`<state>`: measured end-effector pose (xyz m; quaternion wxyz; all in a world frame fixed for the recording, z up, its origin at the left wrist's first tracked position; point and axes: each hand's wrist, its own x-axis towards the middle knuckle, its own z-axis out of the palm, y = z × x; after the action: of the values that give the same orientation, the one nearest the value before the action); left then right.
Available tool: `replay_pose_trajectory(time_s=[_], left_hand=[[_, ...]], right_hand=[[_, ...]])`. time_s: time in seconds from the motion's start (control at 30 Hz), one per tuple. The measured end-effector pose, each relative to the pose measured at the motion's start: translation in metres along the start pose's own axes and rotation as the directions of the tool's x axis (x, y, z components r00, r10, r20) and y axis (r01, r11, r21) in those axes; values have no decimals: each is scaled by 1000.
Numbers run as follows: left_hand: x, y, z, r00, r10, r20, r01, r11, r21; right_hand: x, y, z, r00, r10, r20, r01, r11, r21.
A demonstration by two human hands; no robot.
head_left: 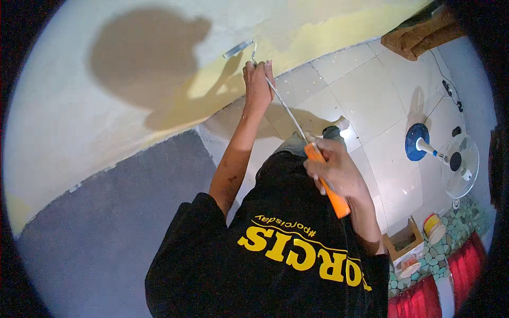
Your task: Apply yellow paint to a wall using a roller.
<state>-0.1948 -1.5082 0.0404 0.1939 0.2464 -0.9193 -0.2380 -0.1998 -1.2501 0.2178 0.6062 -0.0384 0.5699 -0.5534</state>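
Orange-handled, the paint roller [238,49], near the yellow-patched wall [53,127], is probably light and stiff, best held with the right hand's [337,167] fingers wrapped round the handle [341,205] and the left hand's [258,87] closed about the thin metal rod [287,108].

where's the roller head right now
In the head view, the roller head is near the top, slightly left of centre, in front of the pale wall, just beyond the left hand.
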Motion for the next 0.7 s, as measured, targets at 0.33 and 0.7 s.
replay_pose_trajectory(time_s=[0.33, 0.7], left_hand=[[-4, -7, 7, 998, 8, 69, -7, 1000, -20], [-7, 52, 11, 981, 173, 87, -173, 985, -5]], right_hand=[[3, 7, -4, 1000, 20, -2, -20, 999, -46], [-46, 41, -31, 991, -14, -133, 6, 998, -61]])
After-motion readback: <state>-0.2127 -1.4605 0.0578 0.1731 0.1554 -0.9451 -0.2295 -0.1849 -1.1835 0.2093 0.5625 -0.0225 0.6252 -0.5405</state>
